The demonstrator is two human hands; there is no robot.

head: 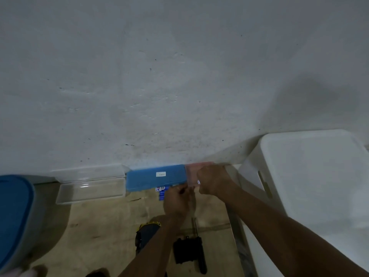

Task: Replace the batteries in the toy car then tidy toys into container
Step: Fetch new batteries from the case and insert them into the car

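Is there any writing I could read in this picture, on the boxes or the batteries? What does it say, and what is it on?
White sticker on the blue box: a short row of dark characters, too small and blurred to read.
Battery pack in front of that box: blue and white print, too blurred to read.
No other text shows.

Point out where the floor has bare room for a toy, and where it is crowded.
Bare floor lies between the clear tray, the blue-lidded bin and the toy car. Crowded near the left hand and right hand: blue case, batteries, pink case, black remote.
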